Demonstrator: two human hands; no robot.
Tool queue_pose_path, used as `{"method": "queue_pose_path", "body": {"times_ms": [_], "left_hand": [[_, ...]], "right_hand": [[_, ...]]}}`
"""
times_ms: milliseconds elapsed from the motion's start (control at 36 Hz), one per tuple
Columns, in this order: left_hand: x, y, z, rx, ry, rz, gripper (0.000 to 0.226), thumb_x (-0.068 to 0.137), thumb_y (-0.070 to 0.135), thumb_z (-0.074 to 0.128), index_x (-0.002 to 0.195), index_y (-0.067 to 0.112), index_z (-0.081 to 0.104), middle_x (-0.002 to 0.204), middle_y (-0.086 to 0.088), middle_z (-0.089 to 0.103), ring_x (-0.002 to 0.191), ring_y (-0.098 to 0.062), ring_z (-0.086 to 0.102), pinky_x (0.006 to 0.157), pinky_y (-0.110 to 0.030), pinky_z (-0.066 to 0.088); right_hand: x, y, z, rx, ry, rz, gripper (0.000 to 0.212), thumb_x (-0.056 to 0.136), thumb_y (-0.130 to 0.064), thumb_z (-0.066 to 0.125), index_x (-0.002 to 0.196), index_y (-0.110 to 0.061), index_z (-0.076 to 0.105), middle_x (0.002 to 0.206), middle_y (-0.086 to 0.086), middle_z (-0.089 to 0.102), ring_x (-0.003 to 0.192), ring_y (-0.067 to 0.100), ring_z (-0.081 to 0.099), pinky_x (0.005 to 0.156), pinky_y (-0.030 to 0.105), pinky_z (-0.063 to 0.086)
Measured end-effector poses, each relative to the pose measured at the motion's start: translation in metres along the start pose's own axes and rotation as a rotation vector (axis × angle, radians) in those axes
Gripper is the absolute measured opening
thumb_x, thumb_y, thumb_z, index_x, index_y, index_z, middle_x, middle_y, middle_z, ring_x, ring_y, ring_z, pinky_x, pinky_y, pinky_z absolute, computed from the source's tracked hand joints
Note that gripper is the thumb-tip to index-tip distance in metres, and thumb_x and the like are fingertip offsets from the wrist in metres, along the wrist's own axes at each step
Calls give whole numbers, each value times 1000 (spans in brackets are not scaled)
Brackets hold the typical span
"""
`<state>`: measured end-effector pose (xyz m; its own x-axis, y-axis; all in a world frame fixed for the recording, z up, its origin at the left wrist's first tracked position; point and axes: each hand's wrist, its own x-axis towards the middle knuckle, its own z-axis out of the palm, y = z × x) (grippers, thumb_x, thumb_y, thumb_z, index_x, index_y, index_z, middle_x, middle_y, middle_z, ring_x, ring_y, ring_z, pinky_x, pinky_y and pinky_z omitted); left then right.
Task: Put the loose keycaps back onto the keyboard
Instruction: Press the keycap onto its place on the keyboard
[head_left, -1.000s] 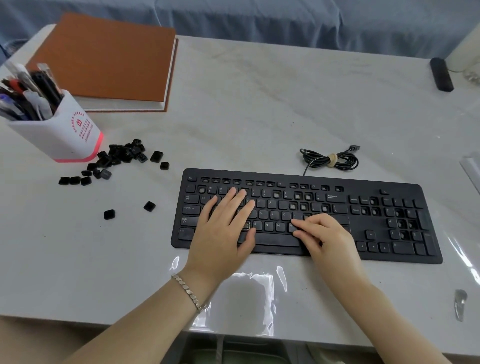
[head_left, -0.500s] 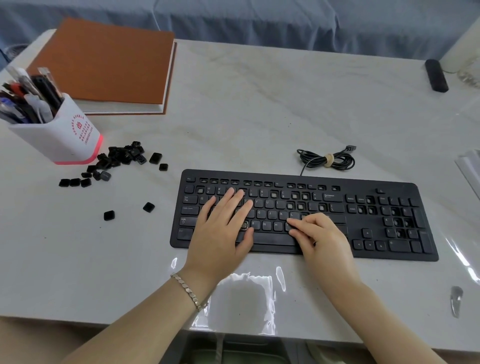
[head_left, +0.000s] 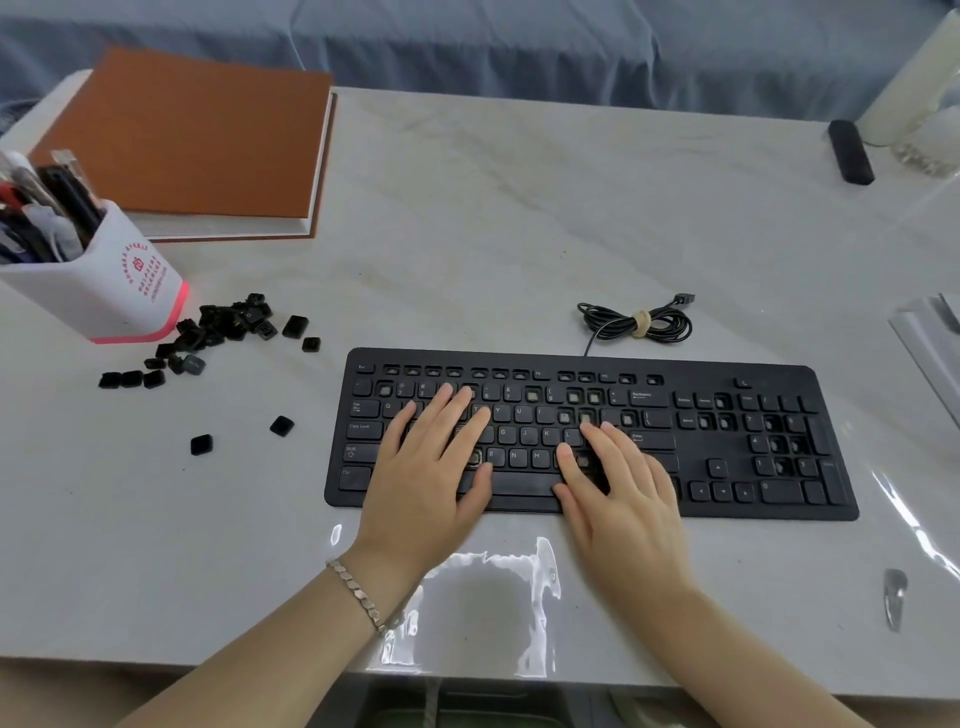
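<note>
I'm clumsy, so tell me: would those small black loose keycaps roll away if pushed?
The small black plastic keycaps look flat and squarish, so they would probably slide, not roll. Being tiny, they are likely light and easily scattered. The glossy white table may let them skid.

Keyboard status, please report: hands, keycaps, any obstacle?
Left hand, right hand flat on keyboard, holding nothing. Many key sockets bare. Loose keycaps piled left of it, beside pen cup. Only two stray keycaps lie between.
</note>
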<state>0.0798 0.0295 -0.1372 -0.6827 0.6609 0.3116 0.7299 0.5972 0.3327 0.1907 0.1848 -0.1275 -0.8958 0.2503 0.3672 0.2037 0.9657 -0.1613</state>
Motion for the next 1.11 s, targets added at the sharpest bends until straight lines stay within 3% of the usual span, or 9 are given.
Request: {"method": "queue_pose_path", "body": {"times_ms": [56,222,306,389,556,639,778,917,1111], "left_hand": [[0,1,-1,-2,-13,-9,43,88,31,44,123,12,61,135,-7,53,132,-19,39,112,-39,23],[-1,0,-5,-39,-59,-1,42,90,30,42,124,12,60,137,-6,52,133,-18,38,110,-39,25],[-2,-6,-16,-148,-46,-16,39,92,25,41,121,9,61,132,-7,56,128,-14,40,109,-35,25],[-10,-22,-39,-135,-16,-46,38,91,23,41,118,7,62,129,-8,58,119,-13,44,104,-29,26],[-36,-88,-81,-9,107,-394,35,86,12,51,118,5,61,130,-12,56,116,-31,54,94,-42,38],[-50,-115,-93,54,76,-559,38,84,2,61,122,6,60,134,-12,54,119,-38,49,93,-49,38],[-67,-136,-99,-44,-22,-566,22,90,9,59,110,7,68,115,-4,62,105,-22,48,89,-25,34],[-71,-137,-104,-73,-8,-543,15,88,7,60,99,9,71,94,3,57,91,-13,48,80,-21,34],[-75,-123,-108,-263,64,-655,19,90,11,58,106,17,67,90,11,59,82,-3,56,74,-12,41]], "right_hand": [[-1,0,0,13,-15,9,49,99,-33,26,105,-11,70,119,14,62,120,25,43,95,37,32],[9,-2,-1,123,69,74,21,79,-19,57,87,-11,75,103,11,66,105,29,58,82,42,48],[18,-8,1,268,81,143,16,75,-13,60,79,-5,73,100,9,64,104,21,51,87,40,45],[25,-20,2,354,53,161,19,76,-12,59,86,-7,74,102,9,63,103,17,47,92,34,42],[47,-70,2,477,-95,46,15,76,-4,60,83,-5,73,86,6,64,90,16,50,86,11,31],[62,-101,4,554,-301,17,21,89,-5,54,103,-7,69,103,3,62,104,18,51,88,4,24],[88,-151,15,598,-457,-89,33,94,-7,43,122,-10,59,125,1,54,119,15,46,98,21,33],[109,-186,27,452,-602,-183,41,94,-5,40,133,-15,49,137,2,43,128,20,36,102,34,35],[109,-201,44,192,-606,-314,29,87,7,43,111,-4,55,118,10,45,110,29,41,73,32,39]]}}
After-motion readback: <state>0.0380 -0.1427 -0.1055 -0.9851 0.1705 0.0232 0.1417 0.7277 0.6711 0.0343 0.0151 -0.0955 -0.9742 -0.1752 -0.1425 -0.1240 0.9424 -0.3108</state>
